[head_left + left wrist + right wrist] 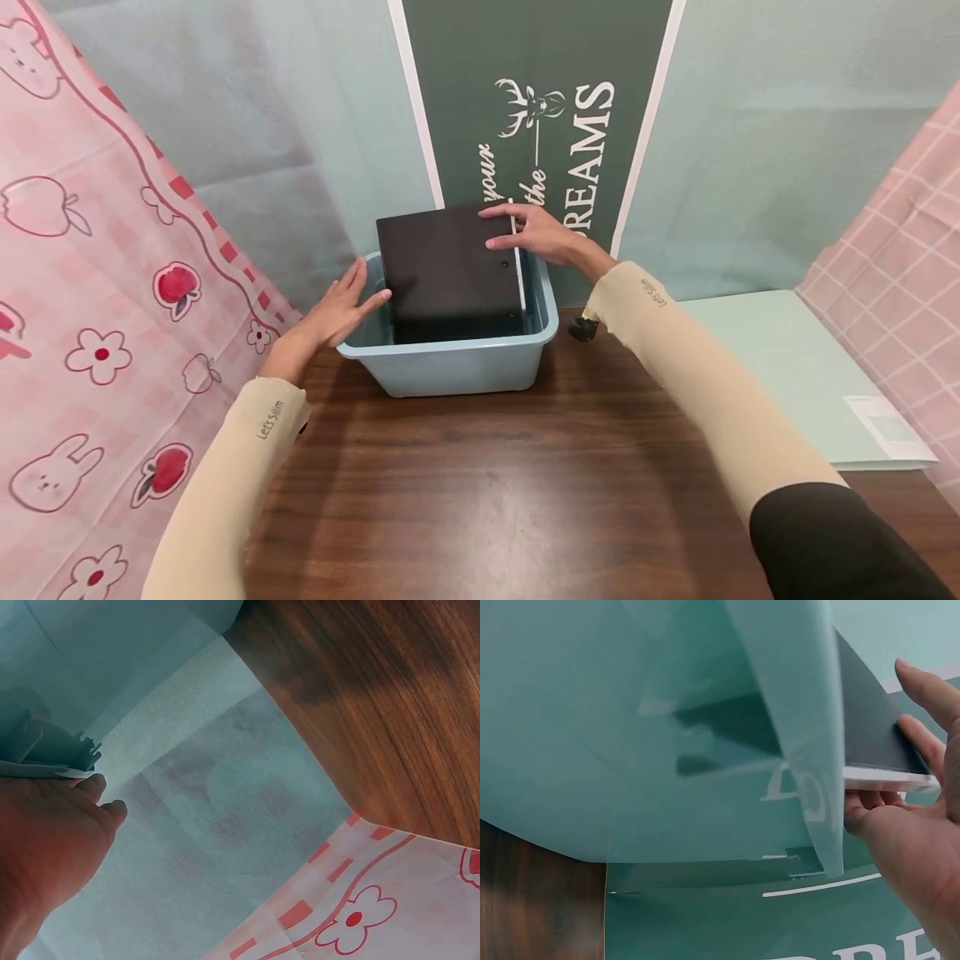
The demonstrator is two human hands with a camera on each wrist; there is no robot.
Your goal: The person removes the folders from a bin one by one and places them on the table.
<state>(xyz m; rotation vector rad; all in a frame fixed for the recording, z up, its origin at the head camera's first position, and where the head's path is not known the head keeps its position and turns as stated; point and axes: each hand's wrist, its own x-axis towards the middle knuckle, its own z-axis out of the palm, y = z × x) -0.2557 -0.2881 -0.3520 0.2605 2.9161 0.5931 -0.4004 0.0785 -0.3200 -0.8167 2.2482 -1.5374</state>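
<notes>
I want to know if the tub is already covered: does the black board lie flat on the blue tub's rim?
No: the black board stands tilted inside the blue tub, its top edge well above the rim.

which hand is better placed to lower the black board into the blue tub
Right. The right hand grips the black board at its upper right edge, thumb under, fingers on top. The left hand only touches its left edge with straight fingers over the blue tub.
</notes>
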